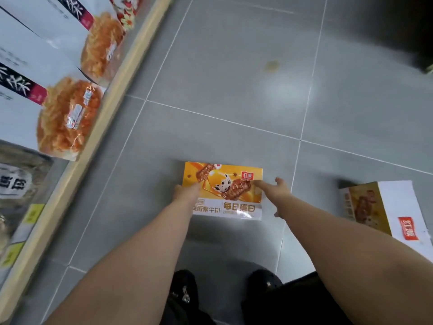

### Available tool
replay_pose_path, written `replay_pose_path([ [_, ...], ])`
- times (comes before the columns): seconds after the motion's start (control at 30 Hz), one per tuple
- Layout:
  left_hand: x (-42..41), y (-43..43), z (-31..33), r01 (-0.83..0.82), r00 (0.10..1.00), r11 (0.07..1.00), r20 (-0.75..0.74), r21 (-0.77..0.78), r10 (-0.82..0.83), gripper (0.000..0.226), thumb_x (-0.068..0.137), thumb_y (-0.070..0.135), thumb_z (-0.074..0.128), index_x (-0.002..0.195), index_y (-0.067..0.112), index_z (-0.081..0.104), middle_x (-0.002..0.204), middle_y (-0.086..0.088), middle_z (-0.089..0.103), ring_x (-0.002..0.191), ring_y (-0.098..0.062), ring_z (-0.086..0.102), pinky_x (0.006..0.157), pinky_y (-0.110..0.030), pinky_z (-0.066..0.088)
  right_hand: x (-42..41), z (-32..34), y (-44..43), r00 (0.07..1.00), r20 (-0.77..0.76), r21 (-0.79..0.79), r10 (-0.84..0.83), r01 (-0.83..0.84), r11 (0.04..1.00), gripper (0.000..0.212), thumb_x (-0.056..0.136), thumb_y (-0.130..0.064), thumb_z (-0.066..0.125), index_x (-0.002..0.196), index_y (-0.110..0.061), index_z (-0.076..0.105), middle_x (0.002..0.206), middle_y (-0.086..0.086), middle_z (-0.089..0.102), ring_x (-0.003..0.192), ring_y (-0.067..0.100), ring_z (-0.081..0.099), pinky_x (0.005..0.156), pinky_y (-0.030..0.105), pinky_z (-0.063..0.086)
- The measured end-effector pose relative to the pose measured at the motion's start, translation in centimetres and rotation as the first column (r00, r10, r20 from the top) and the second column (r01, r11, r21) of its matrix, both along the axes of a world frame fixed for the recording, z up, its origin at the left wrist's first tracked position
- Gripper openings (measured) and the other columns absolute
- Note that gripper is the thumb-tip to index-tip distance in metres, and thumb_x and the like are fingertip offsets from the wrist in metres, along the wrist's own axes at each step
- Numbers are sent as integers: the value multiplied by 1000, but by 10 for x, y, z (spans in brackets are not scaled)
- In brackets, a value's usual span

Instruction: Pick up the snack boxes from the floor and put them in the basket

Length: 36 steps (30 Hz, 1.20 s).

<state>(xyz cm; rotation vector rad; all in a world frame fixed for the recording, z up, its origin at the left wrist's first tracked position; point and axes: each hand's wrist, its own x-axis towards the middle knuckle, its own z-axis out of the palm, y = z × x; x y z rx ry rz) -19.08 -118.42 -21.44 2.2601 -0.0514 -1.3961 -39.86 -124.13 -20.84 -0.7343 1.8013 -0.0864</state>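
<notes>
Along the left edge of the floor [234, 78] a wood-edged shelf [98, 118] is seen. It is stocked with bagged snacks [68, 118], which are blurred by motion. A yellowish stain [271, 65] is marked on a tile farther out. A dark object, too blurred to be identified, is cut off at the far right corner. Black shoes [185, 292] are planted at the near edge.

A box [225, 191] is laid flat on the floor just beyond the shoes, between the two forearms. Its top is printed orange-yellow with brown skewers, a spotted egg and a red logo. A white band of Chinese characters runs along its near edge.

The box is gripped at its left edge by the left hand [187, 192], the thumb laid over the top; the fingers are hidden, apparently beneath. The right hand [276, 191] is held wide, with straight fingers touching the top near the right edge.

A second box [379, 207] of like print is tipped on the floor well to the right, a white face showing, its near end covered by the right forearm.
</notes>
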Motion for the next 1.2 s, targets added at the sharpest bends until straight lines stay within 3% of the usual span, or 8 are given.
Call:
replay_pose_path([
  [0.2, 2, 15, -12, -16, 998, 999, -68, 35, 18, 79, 72, 27, 62, 142, 16, 28, 123, -18, 59, 89, -32, 67, 78, -43, 56, 9, -2, 13, 991, 129, 200, 32, -58, 978, 57, 87, -43, 64, 129, -9, 47, 119, 10, 59, 85, 17, 55, 82, 34, 37],
  [0.4, 10, 34, -19, -97, 936, 979, -319, 178, 151, 56, 77, 40, 60, 127, 16, 48, 105, -15, 70, 100, -31, 61, 103, -62, 28, 25, -2, -7, 992, 100, 187, 73, -91, 978, 84, 72, -62, 69, 132, -12, 40, 116, 9, 55, 103, 32, 55, 85, 51, 44],
  [0.53, 13, 43, 20, -199, 924, 978, -320, 68, 210, 78, 58, 43, 74, 126, 18, 46, 107, -14, 70, 96, -31, 67, 84, -47, 50, 42, 55, -5, 995, 61, -45, 79, -76, 996, 84, 53, -74, 73, 111, -21, 46, 112, -1, 52, 91, 21, 60, 73, 42, 54],
  [0.7, 33, 63, 177, -341, 911, 930, -291, -138, 291, 75, 59, 40, 81, 116, 19, 36, 100, -15, 68, 94, -35, 68, 90, -59, 50, 51, 179, 19, 989, 144, -148, 31, -9, 989, 73, 41, -80, 73, 94, -38, 45, 116, 0, 52, 106, 23, 61, 89, 48, 53],
  [0.77, 44, 71, 244, -340, 916, 922, -288, -184, 280, 84, 57, 45, 83, 123, 11, 43, 111, -19, 66, 95, -36, 69, 86, -61, 52, 62, 239, 24, 976, 215, -130, 47, -20, 991, 78, 45, -75, 73, 105, -32, 45, 120, 5, 54, 103, 25, 64, 87, 49, 55],
  [0.93, 65, 95, 434, -378, 922, 871, -210, -315, 324, 17, 83, 33, 66, 90, 18, 60, 87, -6, 72, 72, -20, 70, 72, -40, 58, 87, 408, 34, 949, 286, -165, 131, -86, 983, 77, 50, -72, 72, 108, -30, 45, 121, 9, 57, 98, 25, 67, 81, 45, 58],
  [1.03, 73, 112, 527, -424, 905, 813, -215, -399, 367, 16, 86, 23, 64, 99, 15, 61, 77, -1, 76, 60, -15, 71, 52, -28, 55, 106, 499, 32, 925, 331, -225, 187, -115, 968, 52, 64, -58, 75, 95, -28, 46, 112, 11, 63, 85, 24, 70, 59, 33, 54],
  [1.2, 72, 138, 640, -523, 836, 676, -158, -519, 526, 23, 83, 41, 64, 93, 21, 58, 84, 0, 65, 60, -16, 67, 60, -33, 52, 129, 605, 32, 820, 388, -377, 422, -276, 884, 56, 73, -53, 74, 107, -20, 44, 109, 12, 66, 83, 24, 71, 56, 28, 47],
])
